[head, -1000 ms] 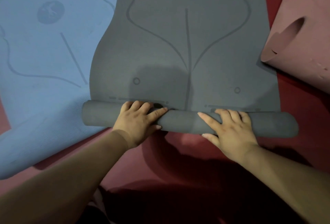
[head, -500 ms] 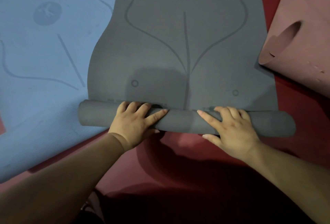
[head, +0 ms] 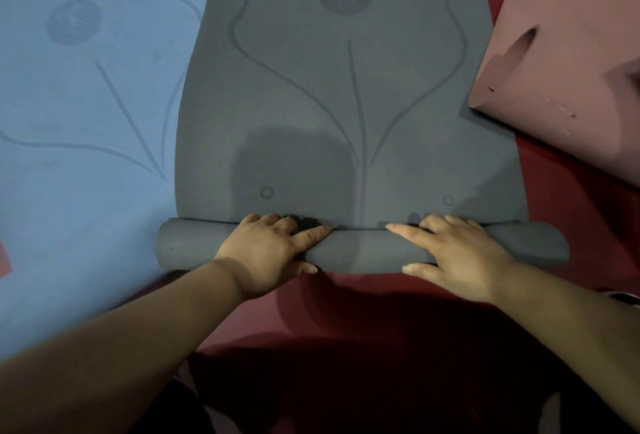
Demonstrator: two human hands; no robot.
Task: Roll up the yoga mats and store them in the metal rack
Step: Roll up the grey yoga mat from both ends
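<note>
1. Red floor (head: 571,212) fills the head view, with three mats spread on it side by side and nothing that looks like a metal rack anywhere in sight.

2. At the middle lies the grey mat (head: 346,104). Its near end is wound into a slim roll (head: 360,248) lying crosswise just ahead of the person, while most of its length stretches flat away from them.

3. Both hands press down on top of that roll. On the left hand (head: 266,253) the fingers (head: 313,233) are spread wide over the foam and curl over its far edge, with the thumb on the near side.

4. On the right hand (head: 460,257) the fingers (head: 407,232) are likewise spread and flat on the roll; neither hand closes around anything.

5. To the left, the blue mat (head: 79,122) lies fully flat, its edge tucked under the grey mat and roll.

6. To the right, the pink mat (head: 571,63) is also unrolled, with one corner lifted and curling.

7. My reading is that the job is at an early stage: only a few turns of the first mat are made.

8. Left to do, as I judge it: finish the grey roll, roll the other two, and carry all three to the rack.
</note>
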